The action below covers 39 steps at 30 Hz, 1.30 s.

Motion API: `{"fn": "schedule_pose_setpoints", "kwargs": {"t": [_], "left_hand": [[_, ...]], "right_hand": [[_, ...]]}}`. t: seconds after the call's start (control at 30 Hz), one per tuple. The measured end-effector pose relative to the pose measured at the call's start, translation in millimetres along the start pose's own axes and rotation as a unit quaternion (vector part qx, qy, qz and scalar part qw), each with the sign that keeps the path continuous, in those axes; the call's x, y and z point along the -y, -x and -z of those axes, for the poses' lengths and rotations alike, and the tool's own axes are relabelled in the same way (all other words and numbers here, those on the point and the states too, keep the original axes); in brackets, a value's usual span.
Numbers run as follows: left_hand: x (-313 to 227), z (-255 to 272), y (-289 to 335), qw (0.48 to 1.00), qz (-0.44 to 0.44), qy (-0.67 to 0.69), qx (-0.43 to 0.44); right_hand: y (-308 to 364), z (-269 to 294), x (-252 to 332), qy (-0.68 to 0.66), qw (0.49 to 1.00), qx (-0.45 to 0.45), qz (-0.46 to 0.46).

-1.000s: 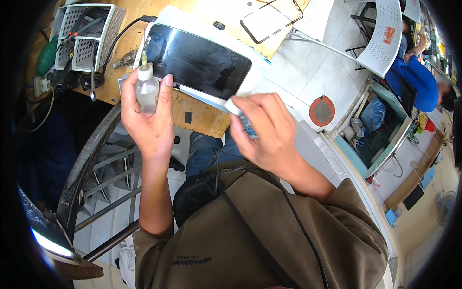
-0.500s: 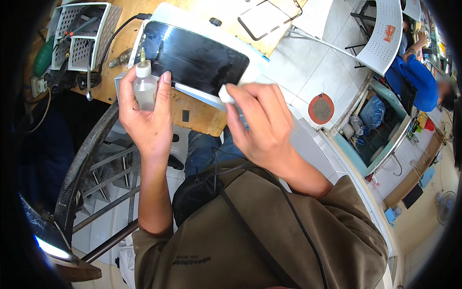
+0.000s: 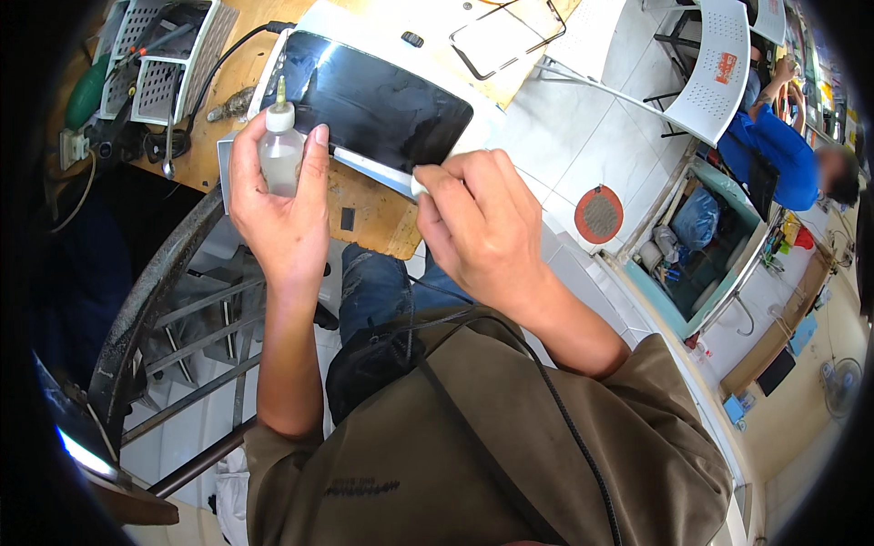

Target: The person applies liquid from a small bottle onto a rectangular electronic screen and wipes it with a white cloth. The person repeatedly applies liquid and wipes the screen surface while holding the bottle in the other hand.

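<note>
My left hand point(image 3: 278, 232) is wrapped round a small clear squeeze bottle point(image 3: 281, 164), held upright with its white cap and thin needle tip pointing away from me. My right hand point(image 3: 492, 227) pinches a small white wad point(image 3: 418, 187), mostly covered by the fingers, at the near right edge of a dark glass screen point(image 3: 373, 100). Faint smears show on that glossy screen. It lies on a white flat-topped machine point(image 3: 480, 114). The bottle is near the machine's left front side.
A wooden bench point(image 3: 373, 218) carries the machine and a small dark rectangle point(image 3: 348, 219). At left stands a white perforated basket point(image 3: 150, 96) with tools, beside a green bulb blower point(image 3: 86, 96). A thin black frame point(image 3: 492, 73) lies at the back. A person in blue point(image 3: 774, 159) sits far right.
My right hand has moved slightly down and left, bringing the white wad to the screen's near edge. My left hand still holds the bottle, with a slight shift right.
</note>
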<state>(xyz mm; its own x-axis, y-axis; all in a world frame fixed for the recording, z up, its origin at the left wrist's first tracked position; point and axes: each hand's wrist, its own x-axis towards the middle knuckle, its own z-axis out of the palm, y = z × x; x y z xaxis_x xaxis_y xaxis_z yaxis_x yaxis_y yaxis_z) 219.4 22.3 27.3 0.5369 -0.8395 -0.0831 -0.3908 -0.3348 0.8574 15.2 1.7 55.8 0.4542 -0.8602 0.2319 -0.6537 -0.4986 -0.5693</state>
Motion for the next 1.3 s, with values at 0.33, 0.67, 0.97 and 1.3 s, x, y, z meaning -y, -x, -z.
{"fn": "schedule_pose_setpoints", "kwargs": {"t": [0.33,0.67,0.97,1.3], "left_hand": [[-1.0,2.8,69.7,0.990,-0.009,0.140,-0.019],[-29.6,-13.0,178.6,0.989,0.063,0.122,0.050],[-28.3,-37.3,167.2,0.990,0.066,0.124,0.002],[-31.2,-39.6,149.1,0.978,0.059,0.174,-0.095]], "right_hand": [[-1.9,72.1,-31.2,-0.099,0.987,0.105,-0.072],[-49.7,42.1,-72.9,-0.196,0.973,0.114,0.043],[-62.9,32.4,-81.0,-0.182,0.974,0.083,0.106],[-59.0,17.2,-81.4,-0.117,0.969,0.077,0.203]]}}
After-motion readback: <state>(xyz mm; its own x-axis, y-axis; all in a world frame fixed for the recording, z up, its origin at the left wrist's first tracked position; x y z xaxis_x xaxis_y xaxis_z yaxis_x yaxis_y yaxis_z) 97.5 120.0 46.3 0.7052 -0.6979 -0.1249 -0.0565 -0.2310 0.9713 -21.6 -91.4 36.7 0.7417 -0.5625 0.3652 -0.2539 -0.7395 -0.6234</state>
